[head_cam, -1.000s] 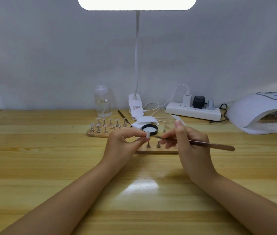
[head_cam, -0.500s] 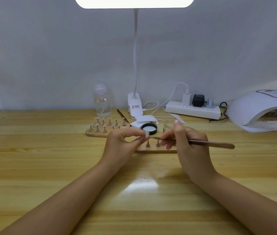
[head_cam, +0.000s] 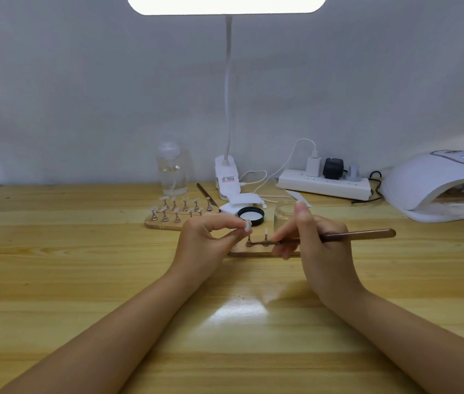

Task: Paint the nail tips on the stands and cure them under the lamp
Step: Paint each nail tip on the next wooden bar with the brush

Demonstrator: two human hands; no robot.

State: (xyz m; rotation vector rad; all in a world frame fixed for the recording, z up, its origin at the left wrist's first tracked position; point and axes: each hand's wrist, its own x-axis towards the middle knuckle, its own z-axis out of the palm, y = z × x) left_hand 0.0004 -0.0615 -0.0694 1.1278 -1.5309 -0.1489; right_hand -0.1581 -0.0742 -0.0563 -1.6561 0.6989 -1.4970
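Pinching a nail tip (head_cam: 247,225) mid-frame, the left hand (head_cam: 206,245) must hold steady while the right hand (head_cam: 317,251) grips the brush (head_cam: 338,236); strokes should stay light.

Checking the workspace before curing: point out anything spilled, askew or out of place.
Nothing is spilled or damaged. The small clear glass jar stands open, its black round lid lying upturned on the wooden table beside it. A second brown-handled brush lies loose behind the nail stands.
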